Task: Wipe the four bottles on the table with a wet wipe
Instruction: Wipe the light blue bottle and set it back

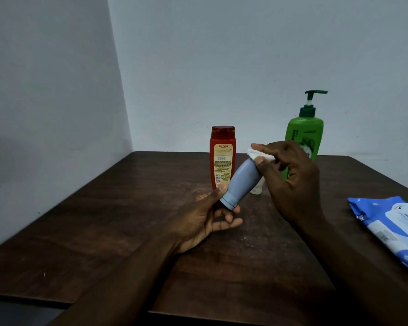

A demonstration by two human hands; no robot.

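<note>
Centre frame over a dark wood-grain table (104, 220), the left hand (205, 220) pinches the cap of one smooth grey-blue bottle (243, 180), the right hand (292, 180) pinches a crumpled white wipe (253, 154) against its base; one red bottle (222, 156), one green pump bottle (304, 137) and one small pale bottle (256, 190) stand behind.

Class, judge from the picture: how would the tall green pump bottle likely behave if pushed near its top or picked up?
The green pump bottle stands upright and tall, so a push near its top would probably tip it rather than slide it. Its body looks like smooth plastic, likely stiff but slippery once wiped wet.
</note>
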